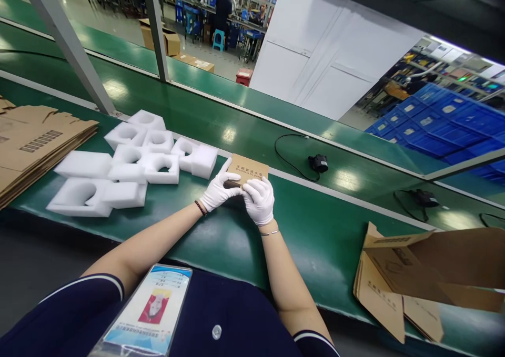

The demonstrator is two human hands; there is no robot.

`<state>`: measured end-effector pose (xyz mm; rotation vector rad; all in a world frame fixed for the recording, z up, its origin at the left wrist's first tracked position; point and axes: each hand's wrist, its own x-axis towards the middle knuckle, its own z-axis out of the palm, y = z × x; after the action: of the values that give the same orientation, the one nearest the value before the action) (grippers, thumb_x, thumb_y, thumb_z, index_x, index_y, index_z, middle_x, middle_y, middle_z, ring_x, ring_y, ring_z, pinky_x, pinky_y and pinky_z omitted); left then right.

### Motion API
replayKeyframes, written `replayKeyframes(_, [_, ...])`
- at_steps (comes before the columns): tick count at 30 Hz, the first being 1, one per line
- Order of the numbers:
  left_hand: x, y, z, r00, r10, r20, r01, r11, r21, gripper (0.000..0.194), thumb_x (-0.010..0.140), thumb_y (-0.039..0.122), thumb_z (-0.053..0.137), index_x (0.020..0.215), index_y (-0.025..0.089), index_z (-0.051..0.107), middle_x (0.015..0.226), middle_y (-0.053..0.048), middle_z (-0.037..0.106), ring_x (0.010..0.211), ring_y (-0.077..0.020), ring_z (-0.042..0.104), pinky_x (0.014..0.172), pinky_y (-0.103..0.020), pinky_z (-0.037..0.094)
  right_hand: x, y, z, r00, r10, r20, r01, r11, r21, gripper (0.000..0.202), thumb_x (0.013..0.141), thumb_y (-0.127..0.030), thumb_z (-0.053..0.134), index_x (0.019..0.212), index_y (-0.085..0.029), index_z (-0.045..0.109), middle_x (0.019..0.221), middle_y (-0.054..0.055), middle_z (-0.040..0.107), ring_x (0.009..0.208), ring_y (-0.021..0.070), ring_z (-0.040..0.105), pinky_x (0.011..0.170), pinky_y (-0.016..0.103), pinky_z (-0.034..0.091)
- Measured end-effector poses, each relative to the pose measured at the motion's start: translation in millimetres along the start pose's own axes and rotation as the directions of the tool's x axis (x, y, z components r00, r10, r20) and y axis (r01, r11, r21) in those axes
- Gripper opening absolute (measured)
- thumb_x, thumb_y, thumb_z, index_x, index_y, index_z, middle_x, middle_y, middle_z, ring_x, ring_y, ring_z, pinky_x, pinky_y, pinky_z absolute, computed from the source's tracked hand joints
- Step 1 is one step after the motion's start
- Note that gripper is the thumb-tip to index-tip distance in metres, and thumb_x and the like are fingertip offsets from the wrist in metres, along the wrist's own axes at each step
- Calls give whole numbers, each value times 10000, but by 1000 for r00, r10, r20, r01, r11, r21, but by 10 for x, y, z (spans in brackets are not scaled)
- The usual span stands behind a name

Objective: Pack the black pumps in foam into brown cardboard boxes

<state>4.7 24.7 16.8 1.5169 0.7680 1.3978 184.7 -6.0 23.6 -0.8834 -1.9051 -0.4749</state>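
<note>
A small brown cardboard box (249,166) with printed lettering is held between my two white-gloved hands near the middle of the green bench (197,210). My left hand (221,189) grips its left side, the index finger stretched along the edge. On the near right side, my right hand (259,196) has its fingers bent over the box. A dark gap shows at the box's near side between the thumbs; what is inside cannot be made out. White foam blocks (161,169) with round cutouts lie left of my left hand.
Flat cardboard (39,141) is stacked at the far left. Folded and partly opened cartons (394,278) lie at the right. Beyond a metal rail, black pumps with cables (317,163) sit on a green belt. Metal posts (155,31) rise behind. People work in the background.
</note>
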Motion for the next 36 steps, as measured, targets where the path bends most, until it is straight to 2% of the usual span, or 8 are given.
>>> replayKeyframes(9, [42, -77, 120, 992, -44, -120, 44, 999, 1, 443, 711, 450, 813, 959, 116, 661, 1565, -214, 330, 1206, -308, 609, 1032, -432, 520, -18, -58, 143, 981, 185, -53, -187, 982, -22, 152, 995, -273, 566, 1124, -217, 625, 1089, 80, 673, 1069, 206, 635, 1089, 495, 435])
replayKeyframes(14, [-27, -162, 94, 993, 85, -82, -67, 978, 198, 467, 864, 432, 667, 1213, 126, 615, 1595, -206, 271, 1407, -311, 426, 1152, -444, 404, -280, -47, 453, 854, 510, 99, -454, 826, -333, 659, 867, -496, 660, 1404, -169, 462, 1595, 209, 56, 1484, 433, 72, 1078, 612, 391])
replayKeyframes(17, [-171, -234, 118, 975, 204, -89, -147, 891, 430, 697, 922, 404, 606, 1509, 142, 337, 1602, -220, 239, 1480, -294, 298, 1201, -467, 322, -186, 231, 716, 742, 621, 252, -491, 760, -426, 818, 872, -469, 656, 1531, -148, 291, 1596, 234, -142, 1480, 466, 14, 988, 532, 490])
replayKeyframes(22, [-141, -101, 54, 880, 475, -11, -294, 561, 774, 668, 909, 348, 608, 1507, 170, 369, 1605, -197, 239, 1513, -345, 177, 1212, -551, 243, 320, 813, 1230, 600, 619, 507, -368, 776, -512, 643, 960, -210, 447, 1573, -240, 255, 1636, 189, -13, 1483, 434, 89, 1030, 532, 430])
replayKeyframes(25, [105, 126, -181, 924, 357, -136, -32, 428, 903, 707, 836, 426, 679, 1464, 179, 468, 1639, -170, 143, 1509, -445, -18, 1195, -666, 54, 486, 921, 1426, 516, 626, 585, -350, 777, -522, 499, 988, -204, 333, 1467, -231, 471, 1590, 142, 270, 1424, 366, 280, 1105, 571, 326])
replayKeyframes(28, [342, 293, -419, 957, 136, -255, 210, 278, 937, 996, 746, 544, 730, 1550, 136, 307, 1634, -215, 110, 1469, -523, -93, 1119, -753, -29, 497, 847, 1437, 530, 630, 568, -361, 774, -521, 444, 1005, -272, 335, 1389, -184, 539, 1476, 157, 439, 1362, 352, 349, 1117, 572, 287])
replayKeyframes(30, [426, 308, -500, 968, 58, -243, 229, 182, 956, 1030, 752, 540, 710, 1557, 85, 258, 1589, -254, 234, 1460, -536, -70, 1096, -775, 2, 454, 740, 1358, 559, 625, 545, -358, 775, -521, 438, 1006, -330, 383, 1381, -157, 529, 1471, 171, 430, 1359, 356, 336, 1113, 536, 295])
replayKeyframes(36, [361, 102, -466, 991, 65, 116, -130, 294, 947, 640, 829, 216, 510, 1445, 51, 459, 1354, -240, 550, 1339, -411, 423, 1092, -547, 359, 105, 374, 909, 639, 514, 573, -314, 854, -415, 448, 972, -420, 533, 1341, -166, 546, 1547, 157, 319, 1425, 343, 241, 1151, 468, 263])
